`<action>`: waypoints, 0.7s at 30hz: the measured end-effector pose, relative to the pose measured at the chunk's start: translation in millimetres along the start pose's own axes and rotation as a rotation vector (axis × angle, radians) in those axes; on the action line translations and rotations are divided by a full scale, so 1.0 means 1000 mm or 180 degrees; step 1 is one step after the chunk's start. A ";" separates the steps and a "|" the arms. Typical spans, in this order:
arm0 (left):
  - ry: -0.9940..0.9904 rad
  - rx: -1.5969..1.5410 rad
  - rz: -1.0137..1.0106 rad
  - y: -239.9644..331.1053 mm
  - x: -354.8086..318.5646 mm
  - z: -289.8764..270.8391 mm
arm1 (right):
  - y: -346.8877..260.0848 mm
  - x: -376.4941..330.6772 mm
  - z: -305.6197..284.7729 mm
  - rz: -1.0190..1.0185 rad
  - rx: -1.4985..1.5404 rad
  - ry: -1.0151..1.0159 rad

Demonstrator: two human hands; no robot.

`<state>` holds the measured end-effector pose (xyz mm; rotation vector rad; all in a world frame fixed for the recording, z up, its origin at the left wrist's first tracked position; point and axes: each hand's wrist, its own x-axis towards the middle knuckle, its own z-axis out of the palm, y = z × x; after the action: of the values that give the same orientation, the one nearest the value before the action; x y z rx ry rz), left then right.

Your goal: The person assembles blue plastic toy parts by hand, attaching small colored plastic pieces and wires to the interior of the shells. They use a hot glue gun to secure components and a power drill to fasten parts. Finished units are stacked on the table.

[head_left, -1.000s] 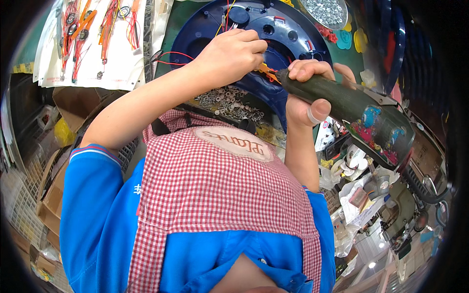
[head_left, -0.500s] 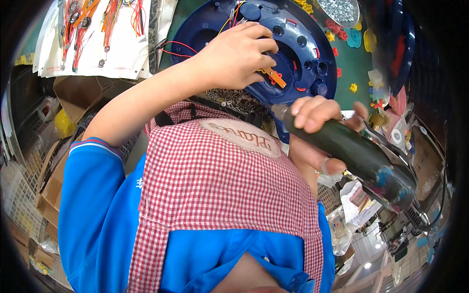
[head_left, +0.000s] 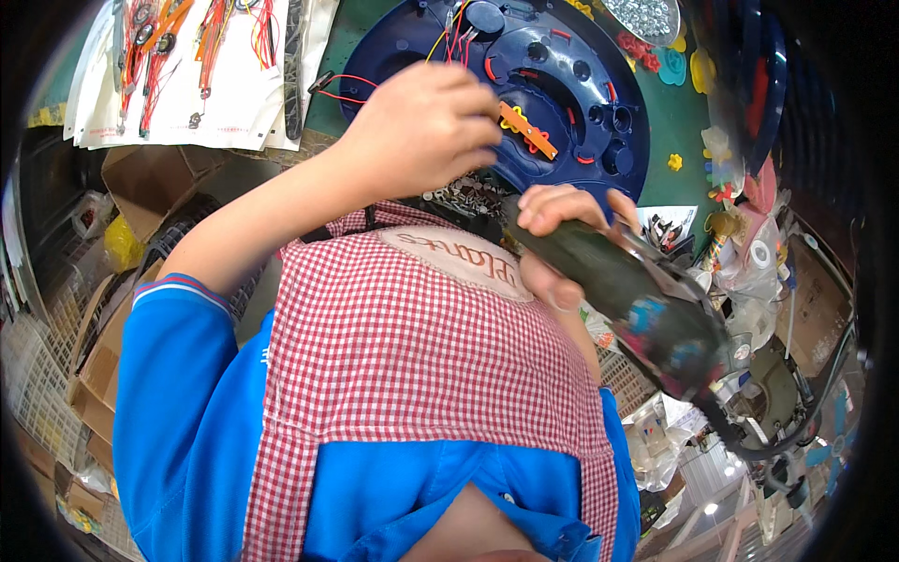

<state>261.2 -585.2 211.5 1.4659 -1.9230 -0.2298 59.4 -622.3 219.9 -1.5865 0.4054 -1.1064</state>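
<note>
A dark, cable-fed electric screwdriver [head_left: 613, 281] is gripped in my right hand [head_left: 562, 220], its tip end toward the blue shell and its body slanting down to the right. My left hand [head_left: 431, 122] hovers over the near left part of the round dark-blue plastic shell [head_left: 623, 89], fingers curled and slightly blurred. Whatever its fingertips pinch, if anything, is hidden. Beside that hand, an orange circuit strip [head_left: 534, 131] lies in the shell over yellow and red flower-shaped pieces. Below the hand, between shell and apron, are many small screws [head_left: 473, 199].
At the upper left, white sheets [head_left: 229, 103] carry wired orange boards and small round parts. Red and yellow wires run into the shell. A bowl of clear small pieces [head_left: 646, 17] stands at the upper right, near loose coloured plastic shapes [head_left: 672, 66]. Cardboard boxes [head_left: 140, 187] stand lower left.
My left hand has drawn back left and nearer from the orange strip, leaving it uncovered in the shell. The screwdriver in my right hand has moved left.
</note>
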 end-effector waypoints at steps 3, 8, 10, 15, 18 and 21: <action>-0.0206 0.0012 0.0260 -0.001 -0.019 0.010 | 0.005 -0.004 0.007 0.0229 -0.0161 0.0079; -0.0216 -0.0323 0.0264 0.018 -0.024 0.004 | -0.022 0.016 0.004 0.0142 0.0798 0.0364; -0.0362 -0.0314 0.0180 0.023 -0.022 0.009 | -0.023 0.020 -0.001 0.0128 0.1005 0.0264; -0.0252 -0.0299 0.0096 0.014 -0.024 0.011 | 0.007 -0.004 0.000 0.0088 -0.0015 -0.0144; -0.0278 -0.0235 0.0203 0.014 -0.024 0.010 | 0.004 -0.007 0.002 0.0328 -0.0248 0.0011; -0.0444 -0.0235 0.0185 0.022 -0.022 0.007 | -0.009 0.011 0.004 -0.0051 0.0776 0.0387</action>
<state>242.0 -559.5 208.8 1.3751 -2.0422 -0.3810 65.7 -624.5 233.2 -1.3154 0.3249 -1.2200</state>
